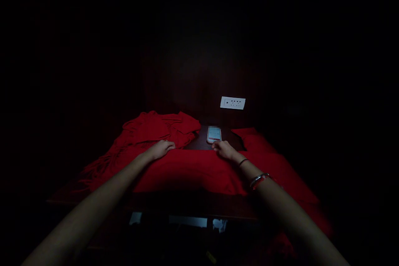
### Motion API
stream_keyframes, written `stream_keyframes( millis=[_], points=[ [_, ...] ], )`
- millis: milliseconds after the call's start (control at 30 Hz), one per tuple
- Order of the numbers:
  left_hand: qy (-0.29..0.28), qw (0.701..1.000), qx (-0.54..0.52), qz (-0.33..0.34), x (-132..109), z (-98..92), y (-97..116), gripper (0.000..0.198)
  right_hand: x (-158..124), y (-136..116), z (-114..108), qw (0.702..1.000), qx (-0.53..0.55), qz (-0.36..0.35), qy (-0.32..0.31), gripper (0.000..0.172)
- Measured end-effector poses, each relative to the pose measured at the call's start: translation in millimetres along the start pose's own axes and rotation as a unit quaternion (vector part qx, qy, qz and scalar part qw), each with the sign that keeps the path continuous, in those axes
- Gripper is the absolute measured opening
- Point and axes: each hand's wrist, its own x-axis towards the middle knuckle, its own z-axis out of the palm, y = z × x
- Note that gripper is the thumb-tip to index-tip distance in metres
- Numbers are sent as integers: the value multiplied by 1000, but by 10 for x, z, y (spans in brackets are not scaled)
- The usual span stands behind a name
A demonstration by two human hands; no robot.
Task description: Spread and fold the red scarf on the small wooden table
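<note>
A red cloth (187, 170) lies spread over the front of a dark table, its far edge running straight between my hands. My left hand (161, 149) is closed on that edge at the left, beside a rumpled part of red fabric with fringes. On the right, my right hand (223, 149) grips the same edge with curled fingers. Just beyond my right hand lies a phone (214, 134) with a lit screen.
A white socket panel (232, 103) is on the dark wall behind the table. Bunched red fabric (152, 126) covers the back left, and more red cloth hangs at the right. Pale shapes show below the table's front edge (187, 206).
</note>
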Motion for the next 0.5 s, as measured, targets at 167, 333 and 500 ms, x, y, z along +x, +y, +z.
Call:
stream_keyframes(
  millis=[167,333,500],
  points=[
    [141,985,100,2,-213,153,127,36,-14,-90,146,999,-27,3,22,31],
    [78,986,130,71,-485,110,-41,47,-57,-54,254,999,-32,-7,12,26],
    [10,989,148,-12,-736,69,-407,52,-21,106,242,1000,-18,1,25,23]
  ],
)
